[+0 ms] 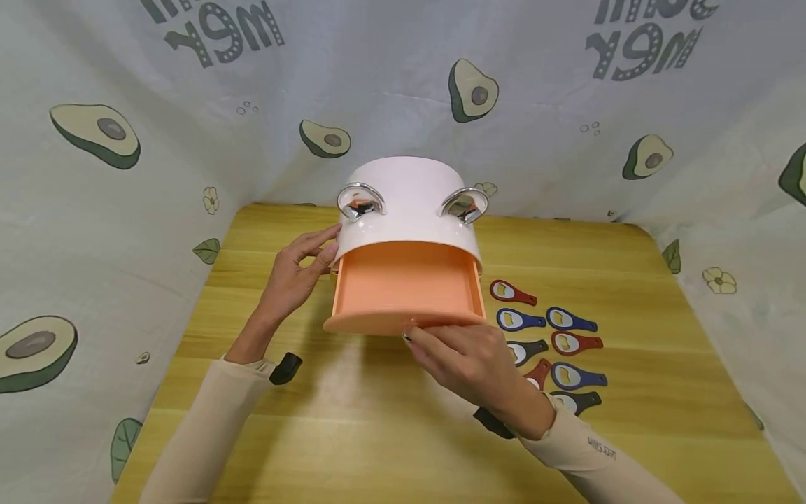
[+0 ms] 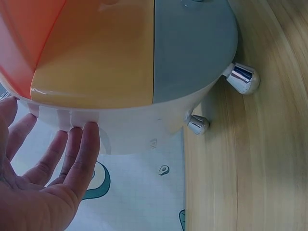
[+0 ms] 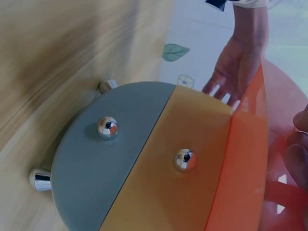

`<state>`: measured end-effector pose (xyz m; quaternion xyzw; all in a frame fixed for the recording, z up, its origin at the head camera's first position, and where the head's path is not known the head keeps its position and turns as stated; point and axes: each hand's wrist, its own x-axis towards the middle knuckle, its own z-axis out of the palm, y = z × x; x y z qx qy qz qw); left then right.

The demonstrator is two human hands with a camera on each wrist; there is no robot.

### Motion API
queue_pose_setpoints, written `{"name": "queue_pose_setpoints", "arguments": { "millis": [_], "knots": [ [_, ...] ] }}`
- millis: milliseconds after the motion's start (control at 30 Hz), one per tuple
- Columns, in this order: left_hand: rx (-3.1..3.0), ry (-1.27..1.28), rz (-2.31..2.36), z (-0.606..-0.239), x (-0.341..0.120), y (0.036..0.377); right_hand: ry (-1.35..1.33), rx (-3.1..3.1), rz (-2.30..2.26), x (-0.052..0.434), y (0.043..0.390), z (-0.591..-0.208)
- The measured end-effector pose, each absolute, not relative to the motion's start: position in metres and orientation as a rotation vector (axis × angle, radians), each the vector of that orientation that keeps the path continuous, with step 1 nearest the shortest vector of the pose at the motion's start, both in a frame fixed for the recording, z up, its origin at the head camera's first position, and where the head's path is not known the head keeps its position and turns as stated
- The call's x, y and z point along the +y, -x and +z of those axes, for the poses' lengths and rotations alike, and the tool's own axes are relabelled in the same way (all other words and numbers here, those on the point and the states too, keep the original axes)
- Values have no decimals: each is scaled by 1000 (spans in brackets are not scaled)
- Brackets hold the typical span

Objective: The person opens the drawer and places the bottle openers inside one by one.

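A small white rounded cabinet (image 1: 403, 185) with two shiny silver ears on top stands on the wooden table. Its upper orange drawer (image 1: 406, 280) is pulled out, and the part of its inside that shows is bare. My right hand (image 1: 475, 360) pinches the small silver knob at the middle of the drawer's front; the fingers largely cover the knob. My left hand (image 1: 296, 269) rests its extended fingertips against the cabinet's left side. Below, the yellow drawer front (image 3: 187, 125) and the grey drawer front (image 3: 110, 149) are closed, each with a silver knob.
To the right of the cabinet lie several bottle openers (image 1: 576, 378) in red, blue and dark grey, some partly behind my right hand. The wooden table (image 1: 378, 448) meets a pale avocado-print cloth (image 1: 403, 84) at the back and sides. Silver feet (image 2: 243, 79) support the cabinet.
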<state>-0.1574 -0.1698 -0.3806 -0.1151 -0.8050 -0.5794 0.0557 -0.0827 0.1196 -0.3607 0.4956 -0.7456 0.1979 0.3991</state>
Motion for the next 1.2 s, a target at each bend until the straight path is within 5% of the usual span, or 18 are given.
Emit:
{"name": "queue_pose_setpoints", "arguments": {
  "millis": [667,1200],
  "knots": [
    [-2455,350,-1746,-381,-169,156,-1184,-1946,574,133,68,-363],
    [-2462,349,-1719,-380,-169,157,-1142,-2088,673,215,77,-378]
  ]
}}
